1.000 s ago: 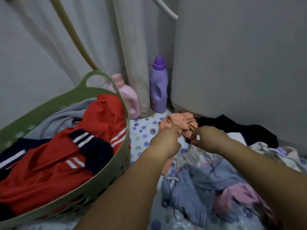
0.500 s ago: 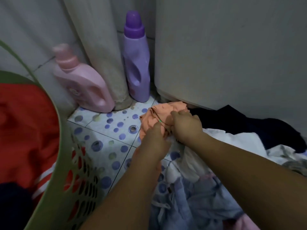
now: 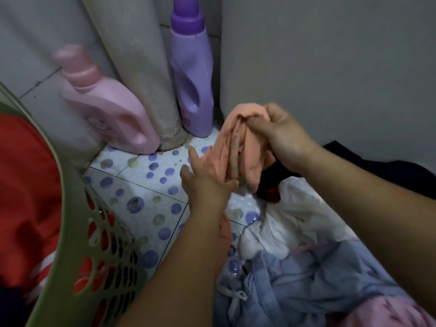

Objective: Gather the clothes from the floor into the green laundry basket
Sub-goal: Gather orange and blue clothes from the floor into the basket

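My right hand (image 3: 280,140) grips the top of an orange garment (image 3: 252,159) and holds it up off the floor, with a dark piece (image 3: 271,182) hanging under it. My left hand (image 3: 205,178) lies against the garment's lower left side with its fingers spread and fairly straight. The green laundry basket (image 3: 77,208) stands at the left, holding a red garment (image 3: 26,197) with white stripes. A white cloth (image 3: 290,215), a blue garment (image 3: 306,286) and a pink one (image 3: 389,312) lie on the floor under my arms.
A pink detergent bottle (image 3: 106,107) and a purple one (image 3: 191,74) stand in the corner beside a grey pipe (image 3: 139,55). A grey appliance wall (image 3: 330,67) rises at the right, with dark clothes (image 3: 389,171) at its foot. The floor (image 3: 141,182) is dotted tile.
The orange garment has been lifted off the floor by my right hand. My left hand has let go of its grip and now lies spread against the cloth. The view has moved closer.
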`<state>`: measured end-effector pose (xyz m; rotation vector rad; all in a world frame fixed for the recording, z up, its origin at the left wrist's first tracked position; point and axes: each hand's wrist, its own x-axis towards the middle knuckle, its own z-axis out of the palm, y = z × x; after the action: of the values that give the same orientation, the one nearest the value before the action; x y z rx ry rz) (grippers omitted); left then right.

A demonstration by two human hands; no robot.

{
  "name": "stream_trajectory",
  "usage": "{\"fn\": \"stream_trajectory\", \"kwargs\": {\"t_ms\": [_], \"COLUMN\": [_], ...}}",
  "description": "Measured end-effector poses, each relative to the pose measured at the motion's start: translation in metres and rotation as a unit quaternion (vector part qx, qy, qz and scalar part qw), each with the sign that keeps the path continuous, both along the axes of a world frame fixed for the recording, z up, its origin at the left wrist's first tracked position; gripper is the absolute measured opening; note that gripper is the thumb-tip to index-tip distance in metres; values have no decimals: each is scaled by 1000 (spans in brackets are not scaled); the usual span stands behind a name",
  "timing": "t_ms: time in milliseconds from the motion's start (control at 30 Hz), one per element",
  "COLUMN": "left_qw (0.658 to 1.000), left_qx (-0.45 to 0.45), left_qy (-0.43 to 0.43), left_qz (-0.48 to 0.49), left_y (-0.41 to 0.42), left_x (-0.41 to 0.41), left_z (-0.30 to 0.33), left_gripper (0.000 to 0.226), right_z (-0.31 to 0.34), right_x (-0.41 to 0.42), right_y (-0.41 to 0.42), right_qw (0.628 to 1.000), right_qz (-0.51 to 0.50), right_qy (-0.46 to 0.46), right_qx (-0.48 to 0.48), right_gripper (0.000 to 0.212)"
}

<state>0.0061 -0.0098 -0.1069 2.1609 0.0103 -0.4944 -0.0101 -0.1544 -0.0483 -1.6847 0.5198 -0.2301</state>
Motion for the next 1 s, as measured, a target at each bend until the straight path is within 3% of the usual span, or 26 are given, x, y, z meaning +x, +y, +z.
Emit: {"fn": "stream_trajectory", "kwargs": {"t_ms": [100,167,333,433,500,567,633,733,800,867,1000], "left_qw": [999,998,978,956,934,905,895,927,948,958,965], "left_qx": [-27,-60,-209,-288,-347,-403,-414,-340,-284,-259,-241], "left_qy": [-17,-21,14,47,63,87,76,12,-20,-30,16], "left_qz": [-5,1,-2,20,58,102,146,157,143,123,105], "left_y": [-5,-7,-4,1,5,9,12,15,17,19,24], "left_x": [-5,-11,-24,-24,-22,-19,-18,-23,-31,-39,-53], "left_z": [12,20,38,54,67,77,87,96,96,94,90], "left_gripper": [116,105,42,33,33,43,52,37,37,52,59], "right_z": [37,58,95,102,100,85,63,30,10,-9,-23], "right_x": [-13,-23,-51,-69,-84,-99,-116,-144,-160,-172,-185], "right_y": [4,8,8,-4,-14,-23,-33,-37,-32,-27,-23], "right_qw": [981,964,938,937,973,991,950,856,804,759,762], "right_qz": [-4,-7,-23,-70,-109,-114,-90,-2,49,78,54], "right_qy": [-91,-125,-179,-181,-117,34,197,368,421,438,396], "right_qx": [174,236,295,291,168,-62,-224,-362,-417,-475,-510], "right_gripper": [15,8,16,23,21,29,31,52,68,68,53]}}
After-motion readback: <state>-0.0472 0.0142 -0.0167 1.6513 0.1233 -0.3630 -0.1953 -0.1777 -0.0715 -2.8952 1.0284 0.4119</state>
